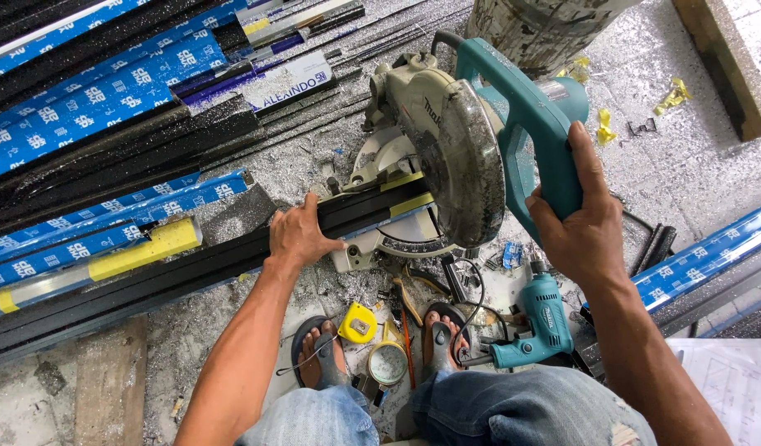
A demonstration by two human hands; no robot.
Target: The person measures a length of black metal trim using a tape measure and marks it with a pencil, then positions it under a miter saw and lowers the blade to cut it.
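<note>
The black aluminium profile (232, 260) lies across the base of the mitre saw (447, 157), running from the lower left up under the blade guard. The left hand (298, 235) presses flat on top of it, fingers spread over its upper edge just left of the saw's fence — a hold-down, not a closed fist. The right hand (583, 223) is wrapped tight around the teal saw handle (533, 124), thumb up along its side.

Beside the profile on the left lie more lengths wrapped in blue printed film (91, 107), one with a yellow tape patch (145, 248). Metal shavings cover the floor (694, 157) all round. Near the person's sandalled feet sit a yellow tape measure (358, 322), a roll of tape (388, 362), pliers (409, 297) and a teal power drill (537, 326) — all close together. A wooden plank (108, 384) lies at lower left.
</note>
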